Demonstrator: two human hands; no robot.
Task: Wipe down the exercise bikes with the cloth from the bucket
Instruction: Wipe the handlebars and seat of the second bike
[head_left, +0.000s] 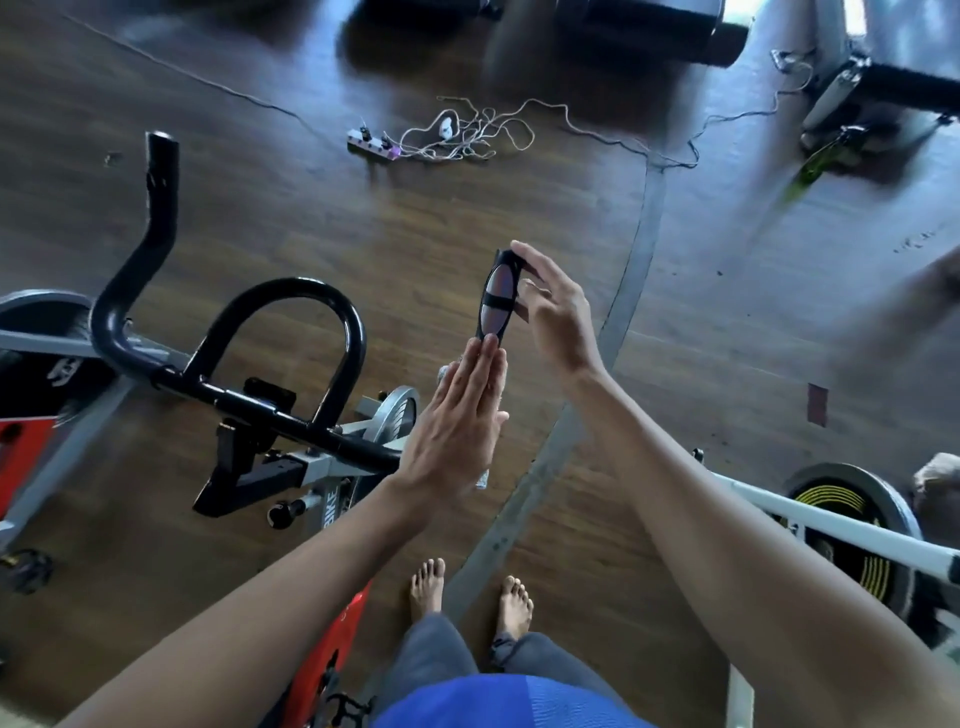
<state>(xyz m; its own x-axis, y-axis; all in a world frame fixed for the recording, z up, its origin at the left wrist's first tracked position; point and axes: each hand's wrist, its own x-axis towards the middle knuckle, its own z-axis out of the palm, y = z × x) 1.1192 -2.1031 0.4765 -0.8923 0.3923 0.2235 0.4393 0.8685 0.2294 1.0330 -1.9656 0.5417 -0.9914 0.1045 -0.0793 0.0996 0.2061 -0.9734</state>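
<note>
At frame centre, wiping the bike's bar end. Left hand is flat, fingers straight, pressing the cloth, which only peeks out at the hand's edges. Right hand pinches the bar end's top. Next move, probably: slide the cloth upward.

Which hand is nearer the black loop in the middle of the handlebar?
Left. The left hand lies flat, fingers straight, just right of the loop. The right hand holds the upright grip farther right.
</note>
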